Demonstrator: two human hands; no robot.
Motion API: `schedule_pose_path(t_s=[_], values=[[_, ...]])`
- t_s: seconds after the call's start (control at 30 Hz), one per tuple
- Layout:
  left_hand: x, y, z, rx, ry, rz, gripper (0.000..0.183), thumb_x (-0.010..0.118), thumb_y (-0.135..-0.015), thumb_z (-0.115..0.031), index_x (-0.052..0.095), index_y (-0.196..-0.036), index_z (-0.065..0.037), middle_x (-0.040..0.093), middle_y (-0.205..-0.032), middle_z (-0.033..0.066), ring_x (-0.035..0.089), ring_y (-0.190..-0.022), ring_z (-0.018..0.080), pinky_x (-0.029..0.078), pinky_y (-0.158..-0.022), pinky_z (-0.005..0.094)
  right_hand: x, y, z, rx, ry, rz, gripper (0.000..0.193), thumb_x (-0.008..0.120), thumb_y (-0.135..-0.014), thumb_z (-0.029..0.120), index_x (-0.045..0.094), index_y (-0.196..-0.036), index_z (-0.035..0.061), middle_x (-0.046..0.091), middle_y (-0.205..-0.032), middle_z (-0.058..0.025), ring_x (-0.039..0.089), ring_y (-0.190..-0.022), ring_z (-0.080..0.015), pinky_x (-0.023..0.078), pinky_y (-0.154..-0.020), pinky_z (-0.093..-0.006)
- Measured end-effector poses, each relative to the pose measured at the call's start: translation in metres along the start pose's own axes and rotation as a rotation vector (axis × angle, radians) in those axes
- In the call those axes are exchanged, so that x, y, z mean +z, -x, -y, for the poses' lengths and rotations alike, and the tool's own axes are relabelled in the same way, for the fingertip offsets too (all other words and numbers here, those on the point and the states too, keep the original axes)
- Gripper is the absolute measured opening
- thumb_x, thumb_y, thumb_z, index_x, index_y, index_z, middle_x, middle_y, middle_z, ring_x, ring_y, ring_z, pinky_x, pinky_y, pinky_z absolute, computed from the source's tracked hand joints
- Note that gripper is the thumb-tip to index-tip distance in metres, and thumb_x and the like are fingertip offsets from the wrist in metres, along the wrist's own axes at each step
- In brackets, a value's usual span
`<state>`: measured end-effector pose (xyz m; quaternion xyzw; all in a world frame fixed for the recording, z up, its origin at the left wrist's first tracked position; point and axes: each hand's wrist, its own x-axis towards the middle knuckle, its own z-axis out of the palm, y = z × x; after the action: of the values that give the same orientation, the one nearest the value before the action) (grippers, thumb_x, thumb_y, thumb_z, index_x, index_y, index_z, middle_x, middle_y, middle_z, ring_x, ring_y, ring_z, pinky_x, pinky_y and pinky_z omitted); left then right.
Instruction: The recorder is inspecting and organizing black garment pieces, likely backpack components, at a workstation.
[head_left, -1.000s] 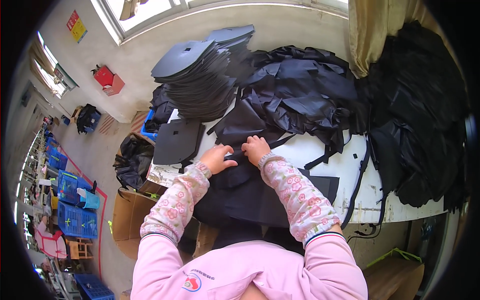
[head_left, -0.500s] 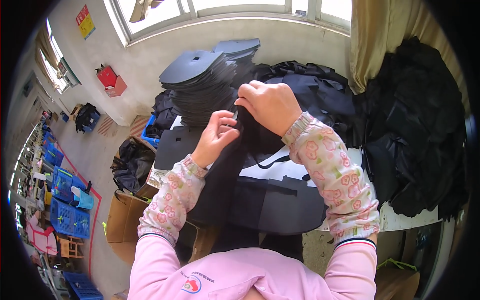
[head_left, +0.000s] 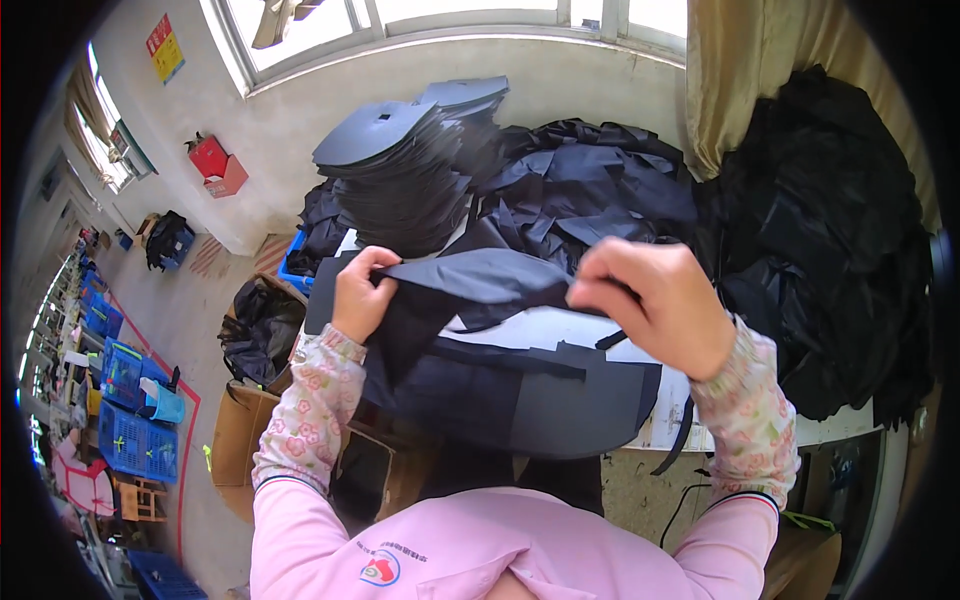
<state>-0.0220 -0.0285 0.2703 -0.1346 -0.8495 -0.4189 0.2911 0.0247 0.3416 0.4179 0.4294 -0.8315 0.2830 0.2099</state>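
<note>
I hold a dark navy fabric piece (head_left: 470, 280) up above the white table (head_left: 560, 325), stretched between both hands. My left hand (head_left: 358, 292) grips its left end and my right hand (head_left: 655, 300) pinches its right end. More of the dark fabric (head_left: 500, 400) hangs and lies under it on the table's near edge. Both sleeves are pink with a flower print.
A tall fanned stack of dark cut panels (head_left: 410, 170) stands at the back left of the table. Heaps of black fabric (head_left: 600, 180) fill the back and the right side (head_left: 830, 250). Cardboard boxes (head_left: 240, 430) and blue crates (head_left: 125, 420) sit on the floor at the left.
My hands have lifted off the table with the fabric piece, then drawn apart, left hand to the left and right hand to the right, spreading it out.
</note>
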Motion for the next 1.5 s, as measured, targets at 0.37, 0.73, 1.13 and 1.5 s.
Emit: schedule_pose_path(t_s=[0.37,0.73,1.13,1.5], values=[[-0.139,0.061,-0.001,-0.583,0.139,1.040,0.014,0.076,-0.078,0.001,0.070,-0.091,0.002,0.068,-0.078,0.0010,0.060,-0.076,0.0078,0.050,-0.072,0.0247,-0.003,0.147,0.001,0.587,-1.068,0.811,0.014,0.071,-0.089,0.005,0.064,-0.099,-0.0001,0.071,-0.085,-0.0065,0.067,-0.077,-0.0123,0.051,-0.069,-0.0249],[-0.014,0.036,0.062,-0.400,-0.180,1.084,0.022,0.080,-0.078,-0.015,0.069,-0.089,0.001,0.068,-0.074,0.0110,0.062,-0.069,0.0197,0.048,-0.067,0.0337,0.085,0.211,-0.091,0.691,-0.053,0.446,0.019,0.071,-0.085,0.021,0.062,-0.093,0.0058,0.069,-0.081,-0.0147,0.066,-0.077,-0.0354,0.051,-0.068,-0.0427],[0.053,0.039,0.104,-0.386,-0.299,1.020,0.024,0.081,-0.076,-0.018,0.070,-0.087,0.000,0.067,-0.077,0.0159,0.065,-0.074,0.0304,0.049,-0.069,0.0383,0.140,0.196,-0.072,0.196,0.190,0.362,0.068,0.074,-0.079,0.031,0.050,-0.137,0.0047,0.046,-0.145,-0.0155,0.038,-0.140,-0.0331,0.031,-0.116,-0.0451],[-0.057,0.028,0.124,-0.865,-0.070,0.823,0.012,0.074,-0.086,-0.009,0.070,-0.090,0.002,0.065,-0.072,0.0039,0.058,-0.058,0.0084,0.048,-0.053,0.0238,0.171,0.218,-0.079,0.269,0.102,0.712,0.089,0.059,-0.087,0.060,0.027,-0.154,0.0110,0.021,-0.161,-0.0146,0.016,-0.150,-0.0340,0.014,-0.121,-0.0493]])
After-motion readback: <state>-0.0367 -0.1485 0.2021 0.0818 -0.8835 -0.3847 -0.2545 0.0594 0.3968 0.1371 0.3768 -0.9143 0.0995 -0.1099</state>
